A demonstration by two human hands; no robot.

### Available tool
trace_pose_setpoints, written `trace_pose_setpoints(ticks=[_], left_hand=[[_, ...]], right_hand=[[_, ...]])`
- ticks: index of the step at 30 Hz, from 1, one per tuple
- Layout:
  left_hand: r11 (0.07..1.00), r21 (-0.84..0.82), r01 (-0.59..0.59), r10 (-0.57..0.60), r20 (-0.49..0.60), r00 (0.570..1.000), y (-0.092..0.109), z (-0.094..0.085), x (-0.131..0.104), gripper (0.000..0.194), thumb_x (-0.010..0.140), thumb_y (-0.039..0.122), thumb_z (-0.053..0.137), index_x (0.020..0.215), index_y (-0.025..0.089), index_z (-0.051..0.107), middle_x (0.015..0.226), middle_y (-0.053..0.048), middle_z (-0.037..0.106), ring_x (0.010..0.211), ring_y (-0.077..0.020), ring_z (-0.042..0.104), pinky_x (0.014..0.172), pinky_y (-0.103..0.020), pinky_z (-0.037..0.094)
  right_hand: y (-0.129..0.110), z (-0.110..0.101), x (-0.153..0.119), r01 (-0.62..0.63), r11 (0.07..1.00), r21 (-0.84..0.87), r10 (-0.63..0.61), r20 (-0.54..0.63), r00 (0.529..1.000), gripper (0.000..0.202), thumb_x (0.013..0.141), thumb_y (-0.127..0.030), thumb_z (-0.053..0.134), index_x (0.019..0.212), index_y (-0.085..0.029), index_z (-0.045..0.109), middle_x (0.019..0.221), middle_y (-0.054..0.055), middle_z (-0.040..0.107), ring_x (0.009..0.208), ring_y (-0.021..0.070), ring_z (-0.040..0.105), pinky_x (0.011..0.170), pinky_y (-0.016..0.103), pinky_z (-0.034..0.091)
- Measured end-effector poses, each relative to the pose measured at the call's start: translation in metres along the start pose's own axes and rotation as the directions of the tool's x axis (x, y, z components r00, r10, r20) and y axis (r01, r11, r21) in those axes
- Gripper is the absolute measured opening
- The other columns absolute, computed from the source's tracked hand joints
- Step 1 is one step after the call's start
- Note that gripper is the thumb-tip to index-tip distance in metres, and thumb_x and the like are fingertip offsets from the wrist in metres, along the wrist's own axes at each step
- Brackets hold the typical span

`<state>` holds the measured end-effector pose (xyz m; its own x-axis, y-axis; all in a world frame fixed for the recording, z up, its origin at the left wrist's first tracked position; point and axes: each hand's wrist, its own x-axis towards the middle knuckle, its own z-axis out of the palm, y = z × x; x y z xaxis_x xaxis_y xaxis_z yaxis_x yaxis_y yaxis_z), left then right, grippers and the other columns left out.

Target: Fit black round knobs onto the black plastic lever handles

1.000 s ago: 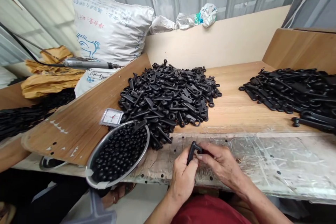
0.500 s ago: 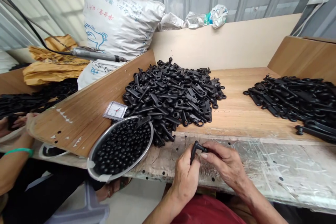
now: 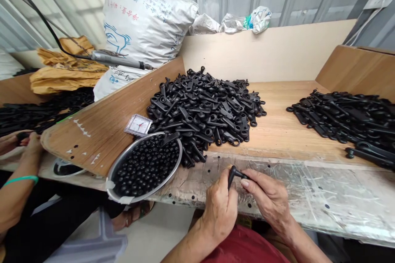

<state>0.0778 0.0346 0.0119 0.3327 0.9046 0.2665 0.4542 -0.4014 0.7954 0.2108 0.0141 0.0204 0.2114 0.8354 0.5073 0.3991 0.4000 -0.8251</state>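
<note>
My left hand [image 3: 220, 203] is closed around the arm of a black crank-shaped part [image 3: 236, 171] near the bench's front edge. On the part's other end, the thumb and fingers of my right hand [image 3: 268, 195] pinch a small black knob, mostly hidden by the fingertips. Beyond my hands lies a large heap of black lever parts [image 3: 203, 109]. Left of it, a round metal bowl [image 3: 180, 160] holds many small black balls [image 3: 143, 168]. A second pile of black parts [image 3: 348, 115] lies on the right.
A small square clock [image 3: 138, 125] lies beside the bowl against a slanted wooden divider [image 3: 92, 135]. A grey power screwdriver [image 3: 119, 59] hangs in front of a white sack [image 3: 148, 16]. At the far left, another person's hands [image 3: 31, 144] work near more black parts.
The view has shifted slightly. The crank-shaped part is tilted differently, and my right fingers have closed further over its knob end. The other person's hands have come closer together.
</note>
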Motion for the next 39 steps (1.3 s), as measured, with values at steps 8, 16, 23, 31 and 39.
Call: trace_pose_setpoints(ticks=[8, 16, 23, 31, 39], left_hand=[[0.994, 0.058, -0.094, 0.092, 0.031, 0.995, -0.002, 0.004, -0.002, 0.043, 0.079, 0.009, 0.032, 0.121, 0.006, 0.044, 0.11, -0.016, 0.062, 0.101, -0.0223, 0.059, 0.086, -0.032, 0.048], [0.998, 0.04, -0.049, 0.045, 0.077, 0.996, -0.002, 0.008, -0.005, 0.044, 0.08, 0.011, 0.031, 0.122, 0.002, 0.043, 0.105, -0.019, 0.063, 0.095, -0.0251, 0.061, 0.082, -0.036, 0.05], [0.999, -0.044, -0.016, 0.018, 0.047, 0.999, -0.005, 0.008, -0.006, 0.041, 0.083, 0.014, 0.033, 0.121, 0.007, 0.043, 0.105, -0.016, 0.064, 0.096, -0.022, 0.061, 0.084, -0.031, 0.048], [0.987, 0.1, -0.123, 0.117, 0.06, 0.991, -0.006, 0.009, -0.007, 0.042, 0.081, 0.012, 0.033, 0.121, 0.002, 0.043, 0.093, -0.018, 0.066, 0.084, -0.0255, 0.064, 0.075, -0.033, 0.05], [0.951, 0.268, -0.151, 0.109, 0.167, 0.98, -0.011, 0.011, 0.014, 0.046, 0.077, 0.008, 0.033, 0.121, 0.001, 0.044, 0.094, -0.02, 0.065, 0.084, -0.0287, 0.064, 0.074, -0.038, 0.051]], right_hand=[[0.004, -0.005, -0.008, 0.113, 0.981, -0.155, -0.109, 0.032, 0.993, 0.017, 0.078, -0.021, 0.057, 0.088, -0.023, 0.071, 0.077, 0.006, 0.071, 0.067, 0.0215, 0.065, 0.061, 0.029, 0.053], [0.01, -0.004, -0.014, 0.155, 0.967, -0.202, -0.151, 0.034, 0.988, 0.019, 0.08, -0.016, 0.055, 0.091, -0.02, 0.069, 0.075, 0.006, 0.07, 0.063, 0.0196, 0.064, 0.06, 0.029, 0.052], [0.002, 0.001, -0.014, -0.02, 0.999, -0.028, 0.02, -0.026, 0.999, 0.014, 0.076, -0.019, 0.058, 0.082, -0.021, 0.071, 0.061, 0.002, 0.066, 0.047, 0.0143, 0.057, 0.049, 0.025, 0.047], [0.001, 0.01, -0.02, -0.497, 0.657, 0.567, 0.54, 0.106, 0.835, 0.012, 0.068, -0.029, 0.069, 0.074, -0.018, 0.071, 0.053, 0.001, 0.058, 0.046, 0.0117, 0.051, 0.041, 0.021, 0.044], [0.011, 0.005, -0.001, -0.644, 0.429, 0.634, 0.65, 0.279, 0.707, 0.023, 0.057, -0.033, 0.077, 0.064, -0.013, 0.068, 0.048, 0.0, 0.056, 0.039, 0.008, 0.05, 0.035, 0.016, 0.039]])
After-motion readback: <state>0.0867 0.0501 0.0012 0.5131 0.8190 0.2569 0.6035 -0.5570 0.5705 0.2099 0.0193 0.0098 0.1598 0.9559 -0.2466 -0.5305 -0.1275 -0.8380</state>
